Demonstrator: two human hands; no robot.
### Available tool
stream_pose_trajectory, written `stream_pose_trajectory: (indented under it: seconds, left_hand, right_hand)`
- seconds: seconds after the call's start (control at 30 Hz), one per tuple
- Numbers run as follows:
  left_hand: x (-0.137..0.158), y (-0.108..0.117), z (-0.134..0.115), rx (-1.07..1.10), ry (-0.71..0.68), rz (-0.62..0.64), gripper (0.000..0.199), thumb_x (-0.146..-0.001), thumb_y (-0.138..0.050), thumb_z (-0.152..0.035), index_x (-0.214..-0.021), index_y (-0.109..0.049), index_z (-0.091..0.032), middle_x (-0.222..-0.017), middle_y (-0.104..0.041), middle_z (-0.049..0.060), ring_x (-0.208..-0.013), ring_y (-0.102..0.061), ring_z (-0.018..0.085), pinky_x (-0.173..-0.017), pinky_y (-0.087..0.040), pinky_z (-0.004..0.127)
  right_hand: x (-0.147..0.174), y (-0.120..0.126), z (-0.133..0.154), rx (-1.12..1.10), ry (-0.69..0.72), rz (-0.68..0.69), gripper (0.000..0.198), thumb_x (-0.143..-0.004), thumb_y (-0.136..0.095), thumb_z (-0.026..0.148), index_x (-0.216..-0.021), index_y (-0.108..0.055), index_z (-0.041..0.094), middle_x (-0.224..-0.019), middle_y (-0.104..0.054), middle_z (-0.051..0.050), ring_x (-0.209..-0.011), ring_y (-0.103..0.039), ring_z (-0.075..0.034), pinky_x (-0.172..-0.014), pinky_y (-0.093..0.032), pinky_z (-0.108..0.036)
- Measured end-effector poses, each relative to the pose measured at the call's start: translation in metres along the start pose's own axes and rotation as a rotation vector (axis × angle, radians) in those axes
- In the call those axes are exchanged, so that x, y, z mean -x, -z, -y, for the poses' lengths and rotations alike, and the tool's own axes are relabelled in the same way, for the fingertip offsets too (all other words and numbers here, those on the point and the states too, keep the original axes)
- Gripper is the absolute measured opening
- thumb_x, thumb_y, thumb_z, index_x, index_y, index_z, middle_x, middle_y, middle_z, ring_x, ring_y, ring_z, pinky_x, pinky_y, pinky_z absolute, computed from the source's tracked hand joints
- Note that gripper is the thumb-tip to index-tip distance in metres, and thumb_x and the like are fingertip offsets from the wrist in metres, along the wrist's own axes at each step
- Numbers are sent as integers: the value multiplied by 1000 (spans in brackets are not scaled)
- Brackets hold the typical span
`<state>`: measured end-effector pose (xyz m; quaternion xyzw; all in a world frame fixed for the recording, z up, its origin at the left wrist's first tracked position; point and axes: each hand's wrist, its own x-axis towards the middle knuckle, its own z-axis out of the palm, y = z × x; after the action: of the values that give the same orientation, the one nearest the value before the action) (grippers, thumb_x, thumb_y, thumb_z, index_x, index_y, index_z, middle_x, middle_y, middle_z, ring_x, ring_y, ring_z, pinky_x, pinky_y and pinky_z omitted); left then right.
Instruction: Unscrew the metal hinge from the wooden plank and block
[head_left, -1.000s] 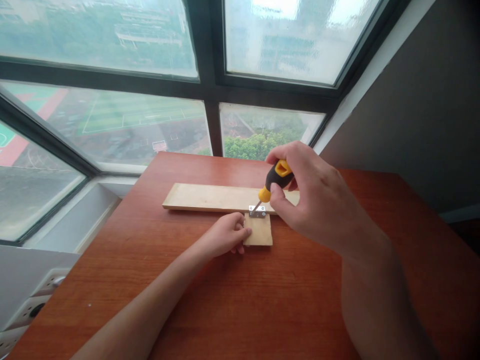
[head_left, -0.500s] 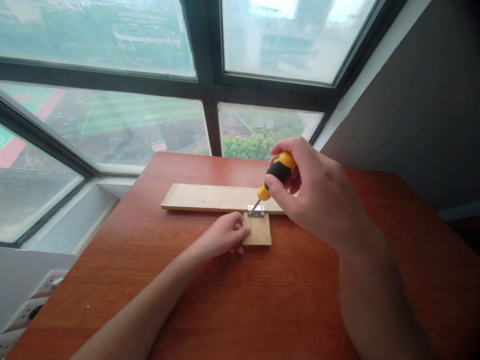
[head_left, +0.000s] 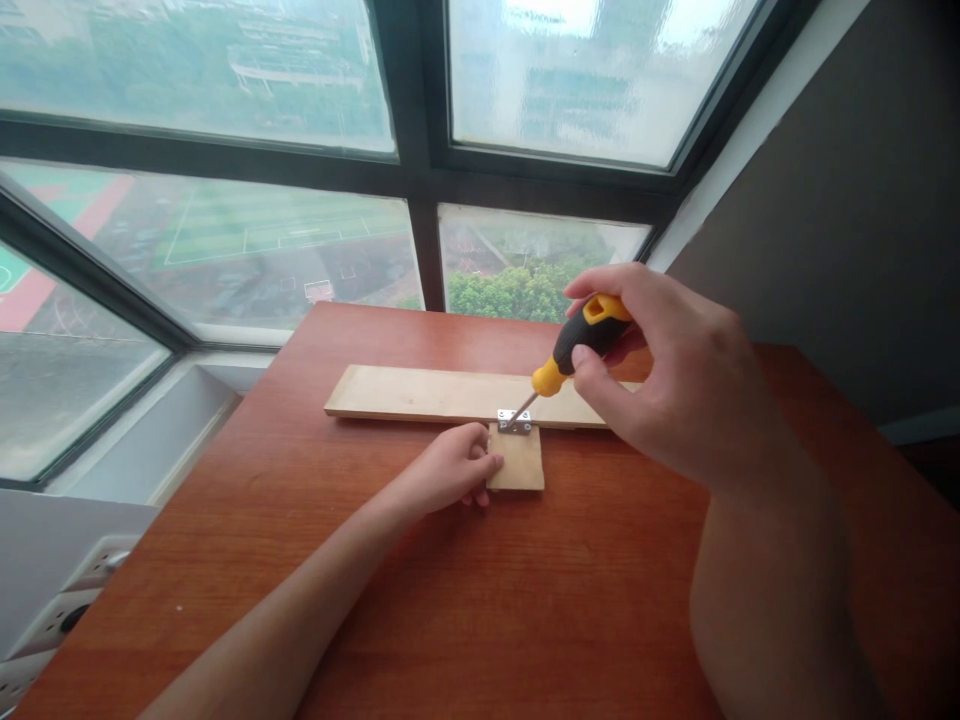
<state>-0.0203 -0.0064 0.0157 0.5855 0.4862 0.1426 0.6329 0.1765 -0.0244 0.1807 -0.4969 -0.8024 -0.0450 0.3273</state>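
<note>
My right hand (head_left: pixel 667 370) is closed round the yellow and black handle of a screwdriver (head_left: pixel 582 346), which leans down to the left. Its tip reaches a small silver hinge (head_left: pixel 514 421); whether it sits in a screw is too small to tell. The hinge lies across the joint between a long pale wooden board (head_left: pixel 412 393) and a small wooden block (head_left: pixel 517 465). At the left edge of that block, my left hand (head_left: pixel 457 465) grips it between thumb and curled fingers. Part of the long board is hidden behind my right hand.
Both wooden pieces lie on a reddish-brown wooden table (head_left: pixel 487 600). Large windows with dark frames (head_left: pixel 420 180) rise beyond its far edge. A grey wall (head_left: pixel 840 210) stands on the right, and power sockets (head_left: pixel 64 620) are at the lower left.
My right hand has shifted to the right, and the screwdriver's handle has tilted further over that way. Its tip stays at the hinge. My left hand keeps its place on the block.
</note>
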Motion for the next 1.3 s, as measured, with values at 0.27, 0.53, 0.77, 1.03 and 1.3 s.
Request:
stream_pose_trajectory:
  seconds: [0.27,0.53,0.77,1.03,1.3]
  left_hand:
    - [1,-1,-1,-11,-2,-13,21,-85,-55,-35,-88,-42,-19,-62,-61,-3,-50,-65,14,-38,-42,17]
    - [-1,0,2,6,-13,-4,23,-84,-56,-38,-88,-43,-19,-62,-62,-3,-51,-66,15,-38,-42,16]
    - [0,0,3,21,-19,-1,25,-84,-57,-39,-88,-43,-19,-64,-63,-1,-50,-65,14,-38,-42,16]
    - [0,0,1,13,-16,4,26,-83,-58,-39,-87,-43,-18,-62,-62,-1,-50,-64,14,-38,-41,16]
    - [0,0,-1,14,-17,8,24,-84,-57,-38,-87,-43,-18,-61,-61,-2,-50,-64,14,-38,-41,16]
  right_hand:
    - [0,-1,-11,100,-67,34,30,-80,-57,21,-110,-58,20,-102,-65,-4,-85,-63,-22,-71,-47,-37]
    - [-1,-2,-12,106,-95,67,30,-82,-56,23,-112,-59,20,-99,-65,-5,-82,-63,-23,-70,-46,-36]
    - [-2,-5,-13,82,-87,40,29,-81,-58,24,-109,-58,21,-97,-65,-6,-81,-64,-23,-70,-48,-36]
    - [-1,-3,-10,2,10,109,31,-77,-58,14,-108,-56,20,-102,-63,-4,-86,-60,-19,-74,-47,-32]
    - [-3,-3,-13,-7,14,117,11,-84,-60,28,-94,-60,22,-89,-66,-1,-76,-61,-18,-67,-47,-31]
